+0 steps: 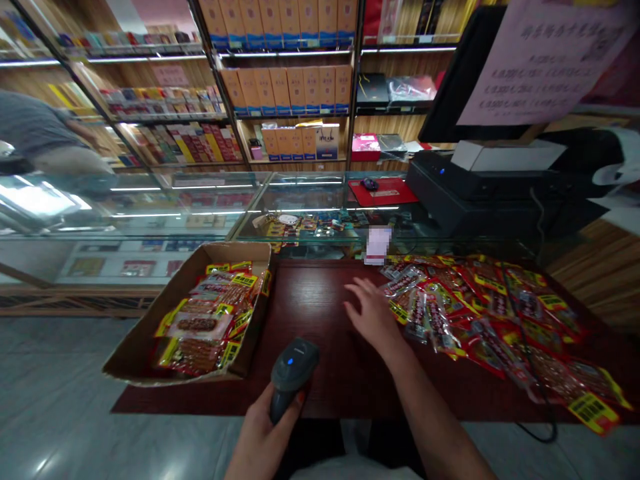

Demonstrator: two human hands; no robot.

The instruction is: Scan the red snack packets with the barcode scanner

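Observation:
My left hand [270,427] is closed round the handle of a dark grey barcode scanner [296,360], whose small blue light is lit. The scanner is over the front of the dark red-brown table [310,300]. My right hand [373,313] reaches over the middle of the table, fingers apart and holding nothing. Just right of its fingers lies a spread pile of snack packets [435,313] in clear, red and yellow wrapping. An open cardboard box [260,267] at the left holds similar snack packets [200,325].
Behind the table stands a glass display counter [300,190] with a red mat [395,193] and a mouse [369,183]. A monitor [460,73] rises at the right. A black cable [525,340] crosses the packets. Another person [50,140] is at the far left.

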